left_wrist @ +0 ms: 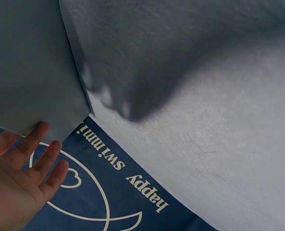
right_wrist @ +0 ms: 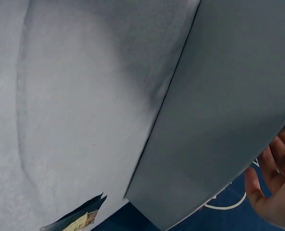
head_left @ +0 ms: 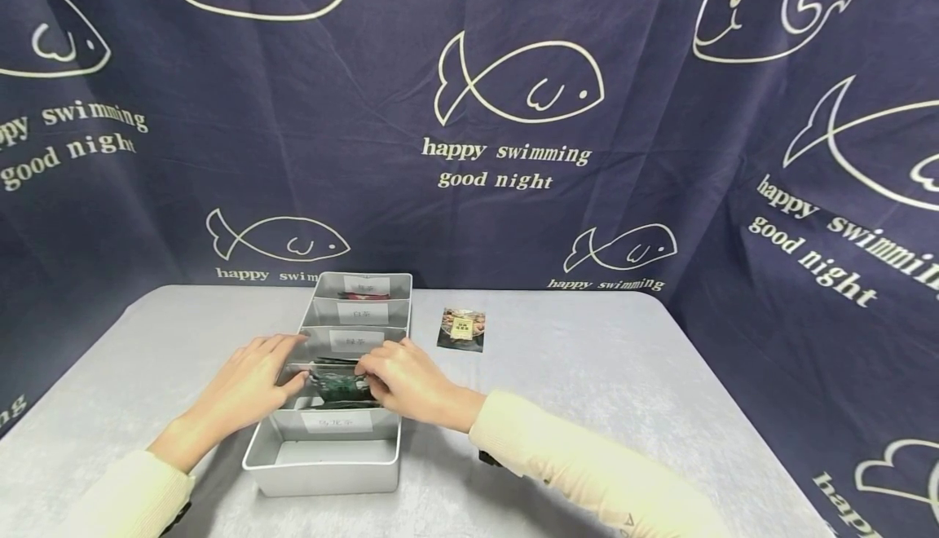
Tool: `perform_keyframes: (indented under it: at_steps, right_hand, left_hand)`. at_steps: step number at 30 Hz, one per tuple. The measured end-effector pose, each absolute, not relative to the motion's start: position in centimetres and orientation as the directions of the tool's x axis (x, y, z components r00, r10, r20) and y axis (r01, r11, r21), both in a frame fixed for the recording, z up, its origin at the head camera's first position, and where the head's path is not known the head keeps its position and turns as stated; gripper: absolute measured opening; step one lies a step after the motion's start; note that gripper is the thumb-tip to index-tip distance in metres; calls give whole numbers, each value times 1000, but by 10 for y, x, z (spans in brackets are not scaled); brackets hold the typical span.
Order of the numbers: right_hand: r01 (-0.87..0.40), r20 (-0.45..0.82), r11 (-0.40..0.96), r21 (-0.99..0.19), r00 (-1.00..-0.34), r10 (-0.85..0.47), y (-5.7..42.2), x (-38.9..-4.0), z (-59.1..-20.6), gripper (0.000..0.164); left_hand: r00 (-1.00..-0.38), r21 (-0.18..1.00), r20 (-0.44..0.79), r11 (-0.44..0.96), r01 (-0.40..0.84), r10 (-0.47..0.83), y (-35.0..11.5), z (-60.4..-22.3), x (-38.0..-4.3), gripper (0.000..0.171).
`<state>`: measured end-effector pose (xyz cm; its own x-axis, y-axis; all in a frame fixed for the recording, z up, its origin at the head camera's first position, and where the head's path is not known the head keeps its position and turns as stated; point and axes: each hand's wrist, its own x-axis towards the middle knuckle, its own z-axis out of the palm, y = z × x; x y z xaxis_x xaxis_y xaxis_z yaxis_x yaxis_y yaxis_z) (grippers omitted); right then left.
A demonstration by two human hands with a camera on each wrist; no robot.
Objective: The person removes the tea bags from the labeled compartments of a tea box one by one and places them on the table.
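Note:
A long grey divided box [head_left: 323, 479] stands on the table, with paper labels on its dividers. In one of the nearer compartments sits a dark green tea packet [head_left: 339, 387], with other dark packet edges beside it. My right hand [head_left: 411, 379] reaches over the right rim and pinches the green packet near its upper right corner. Across from it, my left hand [head_left: 245, 383] lies over the left rim, its thumb right at the packet's left edge. In the left wrist view the left hand's fingers [left_wrist: 45, 156] are spread loosely by the box wall.
A dark packet with a yellow label [head_left: 460, 329] lies flat on the table [head_left: 587, 407], right of the box. Something red shows in the farthest compartment. Navy cloth [head_left: 513, 228] with fish drawings hangs behind and at both sides.

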<state>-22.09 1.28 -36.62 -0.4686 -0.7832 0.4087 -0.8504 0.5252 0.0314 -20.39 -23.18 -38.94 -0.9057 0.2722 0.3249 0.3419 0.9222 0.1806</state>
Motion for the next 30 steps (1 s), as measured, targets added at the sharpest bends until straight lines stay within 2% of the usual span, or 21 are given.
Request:
perform_keyframes:
  at_steps: [16,22,30]
  right_hand:
    - [-787,495,596,-160,-587,-641,14,-223,-360,17]
    - [-775,502,590,-228,-613,-611,18,-223,-351,17]
    - [-751,476,531,-393,-660,-582,24,-222,-336,20]
  left_hand:
    - [-907,182,325,923,340,270,-231,-389,-203,52]
    - [-907,184,323,922,340,270,-230,-388,-202,53]
    - [-902,181,332,920,348,276,-230,-388,-201,53]
